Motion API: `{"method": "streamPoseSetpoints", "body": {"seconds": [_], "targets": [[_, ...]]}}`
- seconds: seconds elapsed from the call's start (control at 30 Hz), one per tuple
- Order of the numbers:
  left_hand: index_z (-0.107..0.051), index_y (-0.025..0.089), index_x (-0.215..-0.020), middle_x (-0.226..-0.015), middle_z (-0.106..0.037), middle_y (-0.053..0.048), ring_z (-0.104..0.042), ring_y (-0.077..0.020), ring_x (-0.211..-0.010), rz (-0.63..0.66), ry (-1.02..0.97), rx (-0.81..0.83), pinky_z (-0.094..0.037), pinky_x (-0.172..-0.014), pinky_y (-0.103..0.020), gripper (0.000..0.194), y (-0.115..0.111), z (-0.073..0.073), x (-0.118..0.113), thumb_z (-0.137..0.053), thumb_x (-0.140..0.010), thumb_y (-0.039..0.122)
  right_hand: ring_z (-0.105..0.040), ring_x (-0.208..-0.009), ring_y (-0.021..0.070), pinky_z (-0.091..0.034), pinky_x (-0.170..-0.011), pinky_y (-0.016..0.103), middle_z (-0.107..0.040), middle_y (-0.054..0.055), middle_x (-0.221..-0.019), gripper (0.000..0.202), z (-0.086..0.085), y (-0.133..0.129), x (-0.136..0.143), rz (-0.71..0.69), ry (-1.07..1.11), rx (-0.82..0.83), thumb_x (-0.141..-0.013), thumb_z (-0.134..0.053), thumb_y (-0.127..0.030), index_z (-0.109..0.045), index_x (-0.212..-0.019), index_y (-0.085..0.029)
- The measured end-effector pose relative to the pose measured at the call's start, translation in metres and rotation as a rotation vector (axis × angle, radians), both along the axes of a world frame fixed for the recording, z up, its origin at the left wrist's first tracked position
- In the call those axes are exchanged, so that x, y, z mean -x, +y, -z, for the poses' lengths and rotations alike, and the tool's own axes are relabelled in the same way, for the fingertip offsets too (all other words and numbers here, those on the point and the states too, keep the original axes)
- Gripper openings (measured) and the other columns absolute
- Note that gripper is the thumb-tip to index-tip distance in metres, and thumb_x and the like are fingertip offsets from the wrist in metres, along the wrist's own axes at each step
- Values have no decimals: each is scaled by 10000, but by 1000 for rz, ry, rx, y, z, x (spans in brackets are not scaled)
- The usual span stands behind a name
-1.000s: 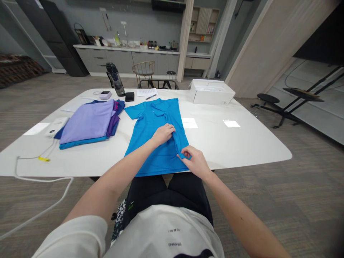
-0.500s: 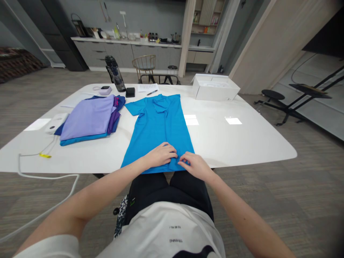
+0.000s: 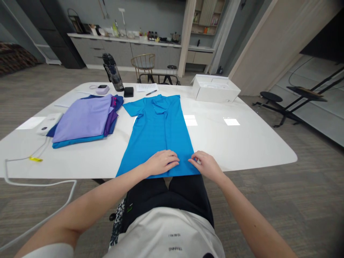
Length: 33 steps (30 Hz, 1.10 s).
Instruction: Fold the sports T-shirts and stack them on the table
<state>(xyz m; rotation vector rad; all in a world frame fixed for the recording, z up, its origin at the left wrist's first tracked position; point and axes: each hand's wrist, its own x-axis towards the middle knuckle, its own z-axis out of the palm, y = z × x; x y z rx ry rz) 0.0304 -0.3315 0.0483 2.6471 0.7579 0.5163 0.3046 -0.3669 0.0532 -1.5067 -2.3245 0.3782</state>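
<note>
A blue short-sleeved shirt (image 3: 158, 132) lies on the white table in front of me, its right side folded over and its hem at the near edge. On its lower part my left hand (image 3: 162, 163) rests palm down, the fingers stretched out and the thumb apart. At the lower right edge of the shirt is my right hand (image 3: 206, 165). Its fingers are loosely curled, with a small gap between thumb and forefinger, and no cloth shows between them.
To the left lies a stack of folded clothes (image 3: 80, 120), lavender on top, beside a white device (image 3: 48, 123) with a cable. Farther back stand a dark bottle (image 3: 114, 73), a black wallet-like item (image 3: 128, 92), a pen (image 3: 151, 92), paper (image 3: 146, 87) and an open white box (image 3: 215, 89).
My right hand has moved right, from the middle of the hem to the shirt's right edge. My left hand has flattened on the cloth. The view has shifted slightly.
</note>
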Motion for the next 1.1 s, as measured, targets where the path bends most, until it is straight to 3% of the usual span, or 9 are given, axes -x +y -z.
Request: {"method": "streamPoseSetpoints", "body": {"seconds": [0.17, 0.3, 0.43, 0.6, 0.83, 0.97, 1.1], "targets": [[-444, 264, -1533, -1622, -384, -95, -321, -299, -1508, -206, 158, -144, -212, -1240, -524, 623, 31, 18, 4, -411, -1009, 598, -553, -1264, 290, -443, -1026, 445, -604, 118, -1376, 349, 14, 23, 9, -8, -63, -146, -1007, -540, -438, -613, -1285, -239], [-361, 301, -1577, -1660, -304, -64, -239, -282, -1545, -221, 217, -111, -114, -1258, -548, 657, 37, 29, 7, -322, -1015, 637, -520, -1320, 288, -407, -1063, 498, -584, 103, -1435, 371, 21, 37, 11, -22, -157, -118, -1032, -483, -464, -609, -1313, -258], [-335, 305, -1587, -1671, -271, -64, -217, -280, -1552, -214, 212, -89, -87, -1259, -545, 669, 35, 29, 7, -304, -1013, 646, -424, -1422, 304, -341, -1128, 568, -499, 93, -1536, 420, 24, 69, 14, 7, -197, -129, -1042, -446, -478, -571, -1388, -276], [-319, 306, -1592, -1670, -273, -67, -205, -284, -1555, -211, 190, -78, -75, -1254, -555, 672, 36, 28, 8, -310, -1012, 645, -363, -1474, 312, -291, -1165, 627, -422, 94, -1594, 446, 26, 142, 31, -8, -146, -111, -1037, -454, -474, -539, -1430, -282], [-288, 316, -1602, -1673, -268, -56, -213, -290, -1553, -208, 152, -44, -92, -1254, -562, 677, 36, 25, 10, -336, -1009, 639, -488, -1376, 238, -393, -1149, 396, -541, 123, -1467, 304, 27, 258, 88, -95, 72, -165, -1016, -510, -380, -677, -1199, -204], [-291, 317, -1599, -1667, -286, -55, -251, -283, -1541, -197, 130, -15, -143, -1252, -561, 677, 37, 18, 11, -342, -1008, 643, -555, -1249, 236, -435, -1072, 365, -617, 113, -1324, 296, 27, 318, 117, -65, 15, -184, -1022, -492, -354, -677, -1197, -204], [-375, 300, -1557, -1639, -358, -57, -337, -265, -1502, -302, 122, -28, -221, -1242, -522, 613, 67, 6, 17, -354, -1022, 599, -546, -1194, 273, -451, -982, 400, -631, 120, -1306, 343, 33, 353, 132, 21, -101, -174, -1039, -440, -371, -666, -1249, -220]]}}
